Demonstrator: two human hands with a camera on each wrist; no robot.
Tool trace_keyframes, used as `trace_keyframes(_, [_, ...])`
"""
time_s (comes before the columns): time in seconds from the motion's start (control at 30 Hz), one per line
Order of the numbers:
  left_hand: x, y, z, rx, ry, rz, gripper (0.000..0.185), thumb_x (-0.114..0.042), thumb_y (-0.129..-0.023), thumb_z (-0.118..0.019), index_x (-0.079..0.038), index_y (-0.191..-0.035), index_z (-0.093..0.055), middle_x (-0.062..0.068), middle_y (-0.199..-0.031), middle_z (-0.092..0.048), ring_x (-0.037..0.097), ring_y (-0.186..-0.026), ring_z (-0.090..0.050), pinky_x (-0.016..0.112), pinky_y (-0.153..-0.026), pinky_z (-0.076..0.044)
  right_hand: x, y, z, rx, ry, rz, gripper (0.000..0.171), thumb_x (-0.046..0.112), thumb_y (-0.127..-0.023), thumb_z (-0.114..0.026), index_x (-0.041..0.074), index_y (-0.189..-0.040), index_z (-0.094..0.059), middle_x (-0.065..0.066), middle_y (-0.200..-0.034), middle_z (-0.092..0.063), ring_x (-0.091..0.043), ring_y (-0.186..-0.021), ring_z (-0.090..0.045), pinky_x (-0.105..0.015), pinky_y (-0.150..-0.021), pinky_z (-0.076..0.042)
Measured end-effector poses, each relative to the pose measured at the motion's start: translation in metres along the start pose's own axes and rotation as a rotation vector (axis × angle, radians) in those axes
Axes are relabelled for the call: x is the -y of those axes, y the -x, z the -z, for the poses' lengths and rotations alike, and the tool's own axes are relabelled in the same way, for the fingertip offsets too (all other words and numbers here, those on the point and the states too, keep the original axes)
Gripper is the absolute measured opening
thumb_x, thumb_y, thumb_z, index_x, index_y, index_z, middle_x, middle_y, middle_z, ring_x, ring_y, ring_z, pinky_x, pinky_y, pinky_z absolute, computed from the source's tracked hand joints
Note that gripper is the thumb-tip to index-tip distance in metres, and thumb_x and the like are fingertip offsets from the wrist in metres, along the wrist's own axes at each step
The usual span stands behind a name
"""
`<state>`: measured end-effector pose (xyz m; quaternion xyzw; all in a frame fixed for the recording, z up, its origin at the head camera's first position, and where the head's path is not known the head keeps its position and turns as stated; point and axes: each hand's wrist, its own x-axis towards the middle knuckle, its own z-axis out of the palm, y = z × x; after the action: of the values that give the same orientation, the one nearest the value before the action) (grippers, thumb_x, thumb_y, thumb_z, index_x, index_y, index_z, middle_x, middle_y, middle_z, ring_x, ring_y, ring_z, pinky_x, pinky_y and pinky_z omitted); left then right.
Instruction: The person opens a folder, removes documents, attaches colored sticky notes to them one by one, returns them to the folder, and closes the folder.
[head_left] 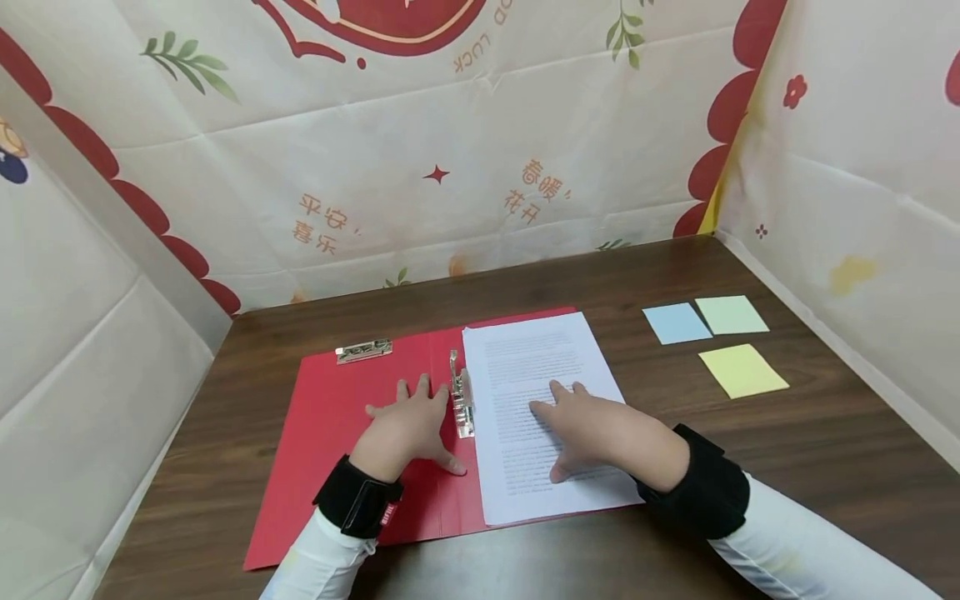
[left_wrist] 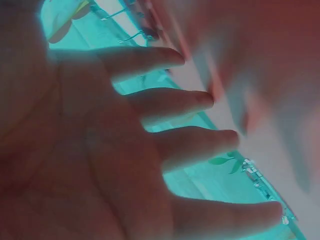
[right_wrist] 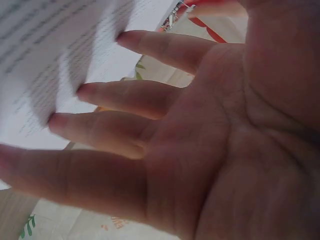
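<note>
red folder [head_left: 337,433] lies open, left hand [head_left: 408,429] flat on it, fingers spread; right hand [head_left: 592,429] flat on printed pages [head_left: 536,367] (clip [head_left: 461,404] not yet over them).

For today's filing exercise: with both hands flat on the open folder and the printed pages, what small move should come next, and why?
Probably slide the printed pages left under the spine clip: the right hand rests flat on them, and the left hand steadies the red folder.
</note>
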<state>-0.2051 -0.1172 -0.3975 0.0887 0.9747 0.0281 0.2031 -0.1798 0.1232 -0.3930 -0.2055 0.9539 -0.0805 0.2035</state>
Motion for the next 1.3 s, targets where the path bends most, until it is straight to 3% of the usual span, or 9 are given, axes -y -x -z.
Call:
trace_keyframes(0.23, [0.005, -0.003, -0.001, 0.02, 0.06, 0.014, 0.119, -0.04, -0.067, -0.1, -0.012, -0.165, -0.038, 0.023, -0.173, -0.027, 0.055, -0.159, -0.024, 0.089, -0.102, -0.037, -0.005, 0.001, 0.001, 0.041, 0.012, -0.016, 0.092, 0.035, -0.075, -0.097, 0.004, -0.151, -0.056, -0.035, -0.161, -0.043, -0.065, -0.147, -0.04, -0.077, -0.112, -0.042])
trace_keyframes(0.37, [0.023, -0.009, 0.01, 0.02, 0.109, 0.009, 0.114, -0.042, -0.072, -0.098, -0.01, -0.164, -0.038, 0.021, -0.173, -0.03, 0.05, -0.159, -0.029, 0.083, -0.108, -0.041, -0.012, 0.002, 0.005, 0.064, 0.023, -0.042, 0.091, 0.034, -0.075, -0.096, 0.005, -0.151, -0.056, -0.034, -0.162, -0.043, -0.064, -0.146, -0.04, -0.079, -0.109, -0.042])
trace_keyframes(0.47, [0.053, -0.01, 0.023, 0.007, 0.138, 0.131, 0.108, -0.048, -0.076, -0.094, -0.006, -0.16, -0.041, 0.025, -0.165, -0.037, 0.051, -0.151, -0.038, 0.08, -0.105, -0.046, -0.016, 0.003, 0.006, 0.072, 0.026, -0.059, 0.092, 0.035, -0.075, -0.096, 0.005, -0.151, -0.055, -0.036, -0.161, -0.043, -0.066, -0.146, -0.04, -0.08, -0.108, -0.042])
trace_keyframes(0.6, [0.105, -0.004, 0.036, 0.028, 0.232, 0.444, 0.104, -0.056, -0.078, -0.088, 0.003, -0.151, -0.044, 0.036, -0.142, -0.044, 0.055, -0.131, -0.048, 0.075, -0.096, -0.052, -0.02, 0.004, 0.005, 0.082, 0.024, -0.081, 0.093, 0.035, -0.075, -0.096, 0.004, -0.152, -0.054, -0.036, -0.162, -0.042, -0.066, -0.146, -0.038, -0.08, -0.109, -0.041])
trace_keyframes(0.67, [0.128, -0.002, 0.037, 0.071, 0.301, 0.505, 0.102, -0.057, -0.082, -0.084, 0.009, -0.148, -0.043, 0.037, -0.135, -0.047, 0.053, -0.123, -0.052, 0.066, -0.095, -0.056, -0.021, 0.004, 0.003, 0.087, 0.022, -0.089, 0.093, 0.035, -0.076, -0.096, 0.004, -0.152, -0.054, -0.037, -0.162, -0.041, -0.066, -0.147, -0.037, -0.08, -0.109, -0.041])
trace_keyframes(0.8, [0.157, -0.003, 0.03, 0.142, 0.378, 0.465, 0.095, -0.054, -0.089, -0.078, 0.016, -0.141, -0.041, 0.033, -0.126, -0.054, 0.046, -0.115, -0.057, 0.053, -0.094, -0.058, -0.02, 0.003, 0.0, 0.1, 0.014, -0.104, 0.092, 0.035, -0.075, -0.096, 0.004, -0.151, -0.054, -0.036, -0.162, -0.04, -0.067, -0.146, -0.037, -0.082, -0.107, -0.041])
trace_keyframes(1.0, [0.171, -0.009, 0.021, 0.137, 0.404, 0.496, 0.128, -0.061, -0.086, -0.078, 0.02, -0.156, -0.007, 0.041, -0.14, -0.039, 0.055, -0.133, -0.044, 0.062, -0.109, -0.05, -0.023, 0.005, -0.001, 0.089, 0.015, -0.093, 0.092, 0.035, -0.075, -0.096, 0.004, -0.151, -0.054, -0.036, -0.162, -0.041, -0.066, -0.146, -0.038, -0.081, -0.108, -0.041])
trace_keyframes(1.17, [0.198, -0.005, 0.025, 0.059, 0.317, 0.439, 0.131, -0.064, -0.084, -0.079, 0.025, -0.151, -0.01, 0.048, -0.141, -0.037, 0.061, -0.132, -0.043, 0.068, -0.107, -0.049, -0.028, 0.007, 0.003, 0.08, 0.041, -0.08, 0.092, 0.036, -0.076, -0.096, 0.004, -0.151, -0.054, -0.037, -0.161, -0.042, -0.067, -0.145, -0.04, -0.08, -0.108, -0.043])
trace_keyframes(1.3, [0.221, 0.003, 0.044, -0.05, 0.22, 0.391, 0.127, -0.061, -0.085, -0.081, 0.029, -0.146, -0.016, 0.05, -0.132, -0.044, 0.059, -0.119, -0.052, 0.069, -0.1, -0.051, -0.029, 0.007, 0.005, 0.076, 0.055, -0.057, 0.093, 0.036, -0.075, -0.096, 0.003, -0.151, -0.054, -0.038, -0.159, -0.044, -0.067, -0.144, -0.041, -0.078, -0.11, -0.043])
